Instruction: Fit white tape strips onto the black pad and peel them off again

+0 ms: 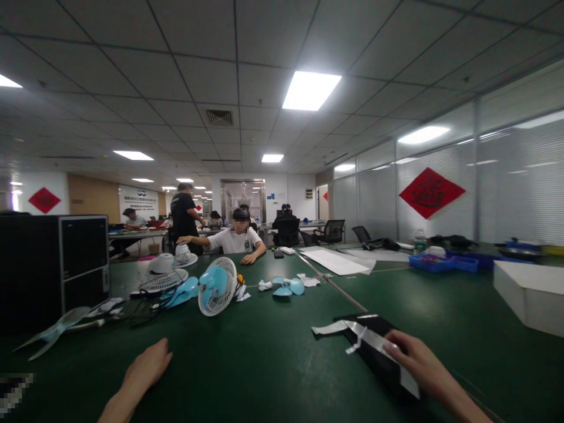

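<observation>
My left hand (145, 367) rests on the green table (264, 352), fingers together and flat, holding nothing. My right hand (418, 358) lies on a black flat object (374, 343) wrapped with strips of silver tape (370, 338); its fingers press down on the tape. Ahead of my left hand stands a small white and blue desk fan (217, 286), tilted, with loose blue blades (286, 286) beside it.
A black computer case (57, 264) stands at left, with fan grilles (161, 276), cables and a clear blade (53, 335) near it. A person in a white shirt (235, 238) sits across the table. A white box (529, 294) and blue trays (440, 261) sit at right.
</observation>
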`<state>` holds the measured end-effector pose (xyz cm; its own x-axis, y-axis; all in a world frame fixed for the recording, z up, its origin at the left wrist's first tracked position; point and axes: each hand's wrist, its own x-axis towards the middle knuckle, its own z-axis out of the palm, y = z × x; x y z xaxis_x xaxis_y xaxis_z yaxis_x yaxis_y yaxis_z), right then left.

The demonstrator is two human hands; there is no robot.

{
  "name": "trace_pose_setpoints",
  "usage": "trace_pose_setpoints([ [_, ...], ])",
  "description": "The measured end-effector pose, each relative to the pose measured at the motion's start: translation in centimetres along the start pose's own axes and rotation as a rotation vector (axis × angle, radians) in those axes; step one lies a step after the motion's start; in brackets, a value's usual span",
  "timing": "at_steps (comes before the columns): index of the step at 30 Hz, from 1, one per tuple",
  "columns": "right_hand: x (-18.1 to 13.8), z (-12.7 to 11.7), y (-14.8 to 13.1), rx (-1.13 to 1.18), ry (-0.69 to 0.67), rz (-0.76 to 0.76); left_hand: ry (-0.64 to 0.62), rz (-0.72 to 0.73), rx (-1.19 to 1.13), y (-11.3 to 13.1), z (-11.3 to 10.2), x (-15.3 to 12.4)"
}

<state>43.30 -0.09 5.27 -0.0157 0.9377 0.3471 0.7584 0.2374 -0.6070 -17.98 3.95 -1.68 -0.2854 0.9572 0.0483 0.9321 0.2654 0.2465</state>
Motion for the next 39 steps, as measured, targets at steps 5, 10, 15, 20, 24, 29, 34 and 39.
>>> trace_pose_setpoints([
  [5,0.0,0.5,-3.7,-0.078,0.2,-0.143,-0.01,0.0,-0.001,0.0,-0.1,-0.1],
  [10,0.7,3.4,-4.4,-0.193,0.269,-0.339,-0.039,-0.014,-0.042,0.1,-0.4,0.0],
  [15,0.6,7.0,-3.2,-0.314,0.062,-0.441,0.0,0.009,-0.042,-0.6,0.2,0.4],
  [20,-0.3,7.9,-3.0,-0.32,-0.165,-0.399,-0.01,-0.013,-0.046,-0.7,0.3,0.6],
  [24,-0.2,6.8,-3.7,-0.287,-0.193,-0.328,-0.013,-0.03,-0.054,-0.6,0.2,0.4],
  [29,2.2,3.9,-1.4,-0.378,0.054,-0.138,-0.006,-0.01,-0.025,-0.5,0.3,0.5],
  [34,4.4,1.6,4.1,-0.61,0.131,0.113,0.004,-0.013,-0.009,-0.1,0.1,0.2],
  [39,5.1,1.1,7.1,-0.57,0.088,0.151,0.006,-0.02,0.005,0.4,-0.3,-0.3],
])
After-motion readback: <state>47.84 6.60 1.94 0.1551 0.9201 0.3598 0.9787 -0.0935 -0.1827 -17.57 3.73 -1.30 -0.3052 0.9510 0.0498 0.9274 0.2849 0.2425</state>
